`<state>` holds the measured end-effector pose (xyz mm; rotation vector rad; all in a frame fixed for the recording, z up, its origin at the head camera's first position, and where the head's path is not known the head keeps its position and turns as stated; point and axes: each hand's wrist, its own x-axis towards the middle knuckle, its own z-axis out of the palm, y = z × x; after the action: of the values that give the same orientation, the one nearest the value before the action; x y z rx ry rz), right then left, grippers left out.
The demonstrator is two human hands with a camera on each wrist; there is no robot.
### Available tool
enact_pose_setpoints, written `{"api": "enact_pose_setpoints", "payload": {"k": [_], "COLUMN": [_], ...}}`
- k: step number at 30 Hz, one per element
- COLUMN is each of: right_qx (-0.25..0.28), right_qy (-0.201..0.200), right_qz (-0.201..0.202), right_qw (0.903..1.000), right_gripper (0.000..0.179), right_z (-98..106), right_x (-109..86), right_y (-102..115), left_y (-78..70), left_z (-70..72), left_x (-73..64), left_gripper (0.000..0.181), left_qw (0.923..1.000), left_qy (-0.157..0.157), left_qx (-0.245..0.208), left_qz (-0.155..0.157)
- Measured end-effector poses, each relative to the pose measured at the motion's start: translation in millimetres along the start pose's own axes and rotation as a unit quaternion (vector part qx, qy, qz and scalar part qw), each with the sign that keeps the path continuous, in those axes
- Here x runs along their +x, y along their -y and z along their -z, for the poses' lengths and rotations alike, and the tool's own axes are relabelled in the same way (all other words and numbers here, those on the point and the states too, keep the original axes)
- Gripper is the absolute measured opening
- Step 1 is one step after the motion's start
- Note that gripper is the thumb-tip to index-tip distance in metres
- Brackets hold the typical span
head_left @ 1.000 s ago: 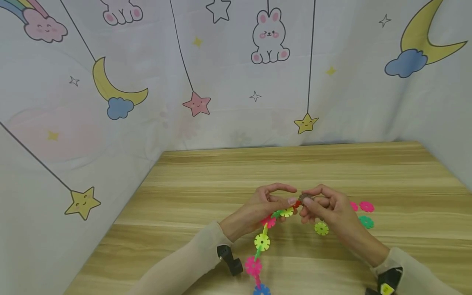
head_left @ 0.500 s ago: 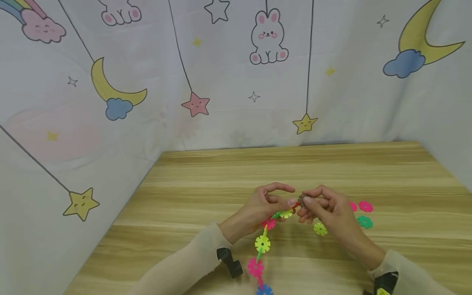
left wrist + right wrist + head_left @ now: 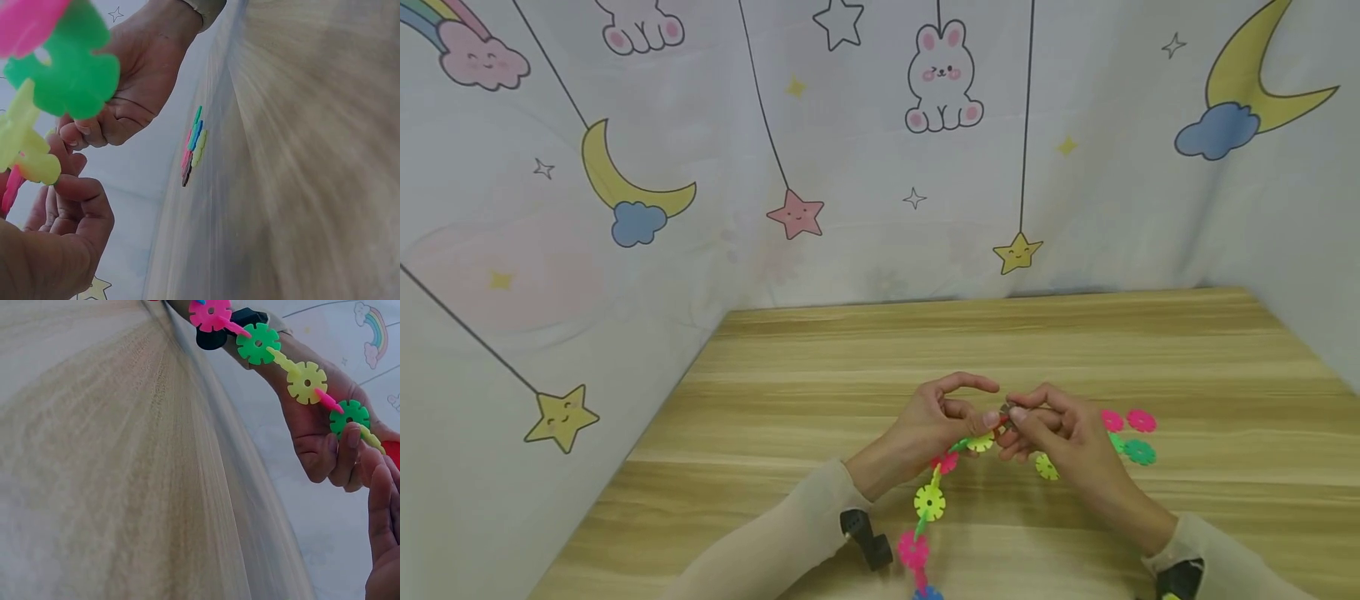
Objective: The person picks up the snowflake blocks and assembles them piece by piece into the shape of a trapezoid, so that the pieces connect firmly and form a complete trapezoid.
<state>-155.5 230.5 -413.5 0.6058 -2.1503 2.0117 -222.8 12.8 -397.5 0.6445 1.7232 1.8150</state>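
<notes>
A chain of interlocking notched plastic discs [image 3: 929,503] in pink, yellow, green and blue hangs from my left hand [image 3: 917,433] toward the table's near edge. That hand pinches the chain near its upper end, where a red disc [image 3: 392,450] shows beside the fingertips. My right hand [image 3: 1075,446] pinches a dark grey-brown notched disc [image 3: 1006,409] between thumb and forefinger. The dark disc meets the red one edge to edge in the head view, partly hidden by the fingertips. In the left wrist view, a green disc [image 3: 75,72] of the chain looms close to the camera.
Loose discs lie on the wooden table [image 3: 850,350] by my right hand: a pink disc [image 3: 1142,421], another pink disc [image 3: 1112,421], a green disc [image 3: 1139,452] and a yellow disc [image 3: 1047,467]. A white curtain [image 3: 865,150] with printed stars and bunnies stands behind and at the sides.
My right hand has shifted slightly left with the dark disc, which now overlaps the red one more closely. The left hand keeps its hold, and the chain sways a little.
</notes>
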Motion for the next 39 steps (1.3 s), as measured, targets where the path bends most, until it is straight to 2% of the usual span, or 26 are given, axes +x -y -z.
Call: {"api": "enact_pose_setpoints", "payload": {"k": [8, 12, 15, 18, 22, 26, 29, 32, 34, 36, 39], "right_qx": [0.014, -0.002, -0.012, -0.007, -0.005, -0.013, -0.015, -0.016, -0.038, -0.086, -0.18], "right_qy": [0.024, -0.004, -0.033, -0.035, -0.016, 0.004, 0.013, 0.014, 0.005, -0.013, -0.032], "right_qz": [-0.01, -0.014, -0.024, -0.024, -0.014, -0.009, -0.014, -0.033, -0.042, -0.046, -0.055], "right_qw": [0.9996, 0.9999, 0.9991, 0.9991, 0.9998, 0.9999, 0.9997, 0.9992, 0.9984, 0.9951, 0.9817], "right_gripper": [0.022, 0.024, 0.022, 0.023, 0.022, 0.022, 0.024, 0.026, 0.027, 0.027, 0.032], "right_z": [3, 4, 4, 4, 4, 4, 4, 9, 17, 28, 46], "right_x": [0.9, 1.1, 0.7, -0.1, -1.4, -2.2, -2.1, -0.1, 3.0, 6.6, 10.4], "right_y": [1, 3, 4, 3, 2, 1, 0, -4, -9, -15, -24], "left_y": [-0.2, -3.0, -4.1, -3.8, -4.3, -5.3, -4.9, -4.5, -4.0, -4.2, -4.0], "left_z": [0.7, 1.4, 2.1, 3.1, 4.4, 4.3, 3.8, 3.8, 4.5, 4.8, 4.8], "left_x": [-0.4, -1.0, -1.2, -0.8, -0.9, -1.1, -0.4, -0.2, 0.0, 0.0, 0.7], "left_gripper": [0.044, 0.043, 0.042, 0.042, 0.04, 0.04, 0.039, 0.04, 0.039, 0.038, 0.035], "left_qw": [1.0, 0.9999, 0.9995, 0.9987, 0.999, 0.9991, 0.9988, 0.9989, 0.9992, 0.9994, 0.9995], "left_qy": [0.003, -0.002, -0.001, 0.003, 0.008, 0.029, 0.042, 0.037, 0.026, 0.012, -0.007], "left_qx": [-0.006, 0.0, 0.004, 0.015, 0.028, 0.027, 0.025, 0.03, 0.03, 0.03, 0.025], "left_qz": [0.004, 0.014, 0.033, 0.049, 0.035, 0.014, 0.008, 0.005, 0.006, 0.01, 0.018]}}
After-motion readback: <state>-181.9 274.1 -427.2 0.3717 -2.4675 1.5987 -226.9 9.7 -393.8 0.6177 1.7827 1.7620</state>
